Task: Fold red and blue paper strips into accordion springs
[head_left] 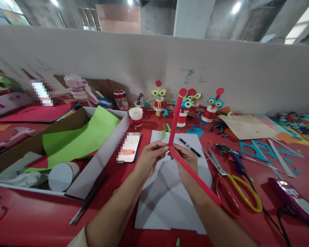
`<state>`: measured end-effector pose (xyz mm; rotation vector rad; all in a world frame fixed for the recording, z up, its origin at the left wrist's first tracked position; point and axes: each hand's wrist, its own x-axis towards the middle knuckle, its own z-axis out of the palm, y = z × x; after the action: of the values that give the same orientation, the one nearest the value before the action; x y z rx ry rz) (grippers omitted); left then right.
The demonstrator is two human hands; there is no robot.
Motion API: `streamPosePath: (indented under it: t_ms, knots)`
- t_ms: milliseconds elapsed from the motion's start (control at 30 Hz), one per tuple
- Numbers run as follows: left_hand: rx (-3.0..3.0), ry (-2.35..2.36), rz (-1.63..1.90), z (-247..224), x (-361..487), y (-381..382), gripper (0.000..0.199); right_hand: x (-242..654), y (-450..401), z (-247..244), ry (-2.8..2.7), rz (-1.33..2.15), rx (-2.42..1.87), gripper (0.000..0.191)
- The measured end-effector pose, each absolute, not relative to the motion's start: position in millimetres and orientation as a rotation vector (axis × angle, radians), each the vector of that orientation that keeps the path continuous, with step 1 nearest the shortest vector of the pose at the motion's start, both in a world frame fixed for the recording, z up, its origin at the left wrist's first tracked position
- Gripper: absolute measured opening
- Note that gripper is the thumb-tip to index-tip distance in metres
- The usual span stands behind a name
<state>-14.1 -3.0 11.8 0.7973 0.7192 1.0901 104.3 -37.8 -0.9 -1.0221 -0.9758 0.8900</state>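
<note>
My left hand [154,156] and my right hand [185,158] meet above a stack of white paper [167,206]. Both pinch red paper strips [175,120] where one piece stands upright and another slants down to the right across my right forearm. The two lengths join at my fingertips at an angle; whether they are glued there I cannot tell. A black pen [189,146] lies on the paper just beyond my right hand. Small green folded paper pieces [167,128] rest past the fingertips.
Scissors [229,178], a glue gun [233,156] and a purple device [293,200] lie right. On the left are a box [100,154] with green paper [79,140], a phone [130,147] and a dark pen-like tool [90,197]. Paper-cup robots [159,103] stand behind, near a cup [136,116].
</note>
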Motion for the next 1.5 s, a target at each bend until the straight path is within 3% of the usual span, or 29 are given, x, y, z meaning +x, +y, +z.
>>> streamPosePath:
  t_ms: [733,1500]
  knots:
    - [0.869,0.828,1.326,5,-1,-10,0.016,94,-40,3,-0.955,0.972,-1.088,0.023]
    - [1.004,0.863,1.132,9,-9,-5,0.020,106,-34,0,-0.997,0.825,-1.293,0.015]
